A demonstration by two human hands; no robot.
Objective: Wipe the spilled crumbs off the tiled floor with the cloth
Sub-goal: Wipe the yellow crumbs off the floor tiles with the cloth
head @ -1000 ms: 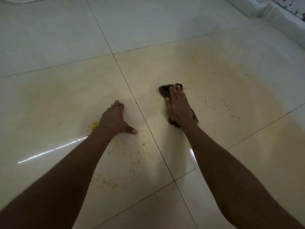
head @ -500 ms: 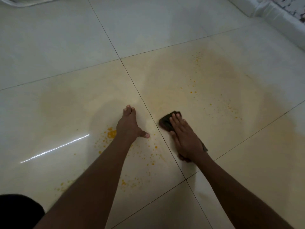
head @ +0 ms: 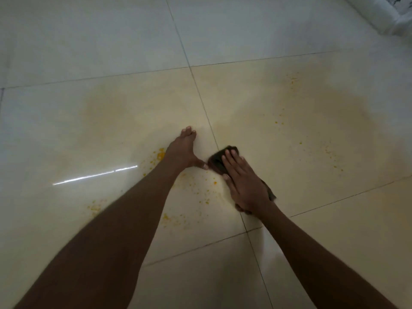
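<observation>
From the head view, your right hand (head: 246, 186) lies flat on the cloth (head: 219, 161), fingers (head: 234, 160) straight and pressing it onto the floor (head: 312, 253); the cloth's dark edge pokes out ahead of your fingertips and behind your wrist. It straddles a tile joint. Your left hand (head: 181, 152) is planted on the floor, fingers spread, thumb tip just beside the cloth. Crumbs (head: 160, 155) lie scattered around your left wrist, more well off to the right.
</observation>
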